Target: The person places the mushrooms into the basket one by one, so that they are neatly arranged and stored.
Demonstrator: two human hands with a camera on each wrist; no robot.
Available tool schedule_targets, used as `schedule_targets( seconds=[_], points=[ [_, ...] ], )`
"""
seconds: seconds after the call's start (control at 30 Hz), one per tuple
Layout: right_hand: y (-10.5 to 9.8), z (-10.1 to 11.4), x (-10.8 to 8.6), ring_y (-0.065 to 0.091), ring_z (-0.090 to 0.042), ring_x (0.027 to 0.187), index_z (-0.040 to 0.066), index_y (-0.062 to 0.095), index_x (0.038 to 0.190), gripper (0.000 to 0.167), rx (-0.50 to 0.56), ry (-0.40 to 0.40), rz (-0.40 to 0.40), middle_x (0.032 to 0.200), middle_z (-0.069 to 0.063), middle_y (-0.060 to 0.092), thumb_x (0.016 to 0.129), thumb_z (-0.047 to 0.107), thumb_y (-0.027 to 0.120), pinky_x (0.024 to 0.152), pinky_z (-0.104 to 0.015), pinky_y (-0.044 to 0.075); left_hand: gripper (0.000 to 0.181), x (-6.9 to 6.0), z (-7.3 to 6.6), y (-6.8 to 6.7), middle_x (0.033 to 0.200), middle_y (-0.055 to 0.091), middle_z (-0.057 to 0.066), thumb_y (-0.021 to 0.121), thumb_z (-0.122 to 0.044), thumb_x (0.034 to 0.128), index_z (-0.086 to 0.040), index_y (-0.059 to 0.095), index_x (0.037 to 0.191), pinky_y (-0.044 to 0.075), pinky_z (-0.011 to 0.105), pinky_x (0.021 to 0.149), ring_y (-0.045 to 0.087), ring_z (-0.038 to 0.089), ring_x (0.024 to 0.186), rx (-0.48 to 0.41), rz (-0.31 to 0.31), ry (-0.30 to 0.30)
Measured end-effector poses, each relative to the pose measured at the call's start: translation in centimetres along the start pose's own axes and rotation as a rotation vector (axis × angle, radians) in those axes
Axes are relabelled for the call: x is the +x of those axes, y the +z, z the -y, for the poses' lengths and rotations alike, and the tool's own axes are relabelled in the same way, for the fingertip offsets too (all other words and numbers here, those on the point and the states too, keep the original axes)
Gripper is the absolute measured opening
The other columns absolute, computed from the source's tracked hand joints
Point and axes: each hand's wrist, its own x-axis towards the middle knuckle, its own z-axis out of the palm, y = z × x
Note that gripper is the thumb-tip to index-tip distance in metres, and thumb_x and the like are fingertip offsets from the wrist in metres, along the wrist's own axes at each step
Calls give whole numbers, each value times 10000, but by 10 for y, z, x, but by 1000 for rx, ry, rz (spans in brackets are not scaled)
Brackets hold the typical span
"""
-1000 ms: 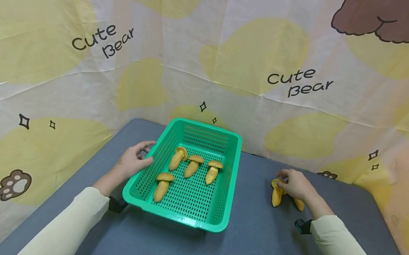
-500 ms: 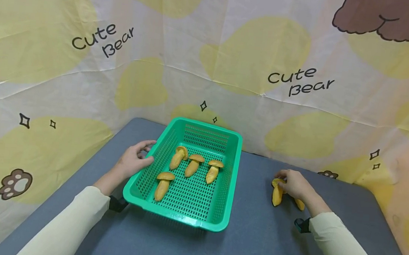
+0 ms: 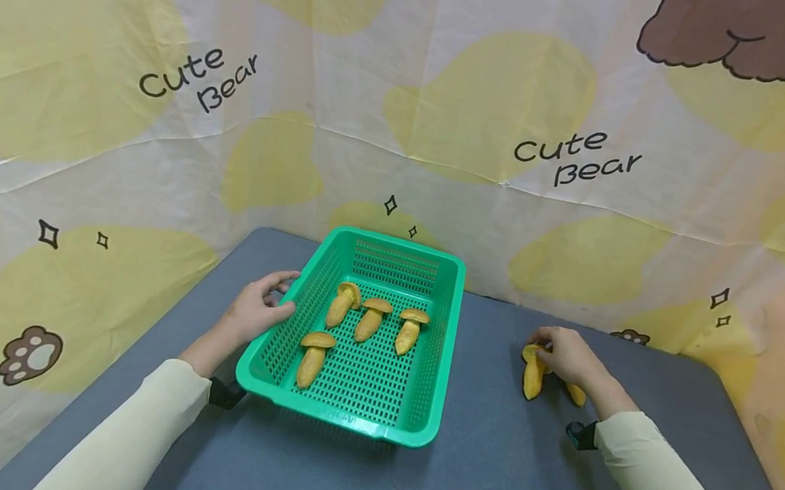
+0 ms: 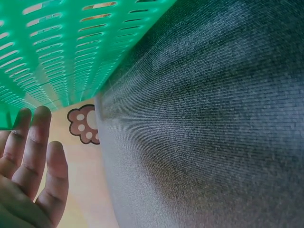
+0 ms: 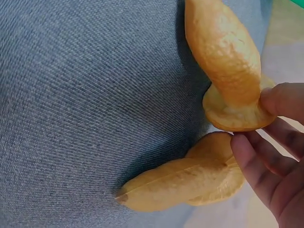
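On the right of the table, my right hand (image 3: 568, 355) pinches a yellow toy-like mushroom (image 5: 228, 52) at its cap, thumb on one side and fingers on the other. A second mushroom (image 5: 175, 183) lies just beside it, partly behind the hand in the head view. Over at the left, my left hand (image 3: 256, 310) rests against the outer side of a green perforated plastic basket (image 3: 439, 346); in the left wrist view its fingers (image 4: 38, 147) reach up to the slotted wall, fairly straight. Inside the basket lie several yellow mushrooms (image 3: 370, 322) with brownish caps.
A blue-grey cloth-covered table (image 3: 477, 461) carries everything. Behind it hangs a pale curtain (image 3: 462, 125) with yellow patches and bear prints, reaching down to the table's back and left edges.
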Motion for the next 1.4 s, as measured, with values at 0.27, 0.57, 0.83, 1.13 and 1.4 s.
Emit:
schedule_targets(
  seconds=[0.27,0.57,0.83,1.13,1.4],
  points=[
    [-3,0,-2,633,-312,926,35,689,1078,196,3,2,-24,1031,-158,669,940,46,550,696,-380,531,557,-1,0,0,1183,519,122,559,-160,907,-182,434,1450,356,311,579,306,88,526,8,-8,13],
    [-9,9,-5,642,-323,936,36,690,1078,185,32,-25,-41,1041,-159,670,937,51,570,707,-385,546,559,-1,-2,1,1175,532,113,576,-158,903,-191,443,1445,356,310,575,304,72,512,-1,-15,18],
    [-14,21,-6,649,-316,917,38,696,1074,185,25,-74,-84,1036,-163,679,924,62,592,690,-379,544,566,-1,-3,2,1199,518,134,563,-144,916,-164,417,1462,348,309,582,295,49,512,8,-9,2],
    [-21,39,-3,650,-326,944,41,698,1096,206,36,-88,-106,1068,-173,687,921,76,594,671,-351,549,544,-13,-36,-4,1163,517,186,547,-81,910,-56,430,1441,346,296,588,241,29,465,-3,2,6],
    [-30,55,-3,649,-310,916,41,697,1065,180,59,-147,-140,1037,-164,682,905,46,614,703,-385,549,538,-16,-41,-6,1157,522,190,548,-82,915,-44,430,1438,351,300,601,272,37,495,-1,5,5]
  ],
)
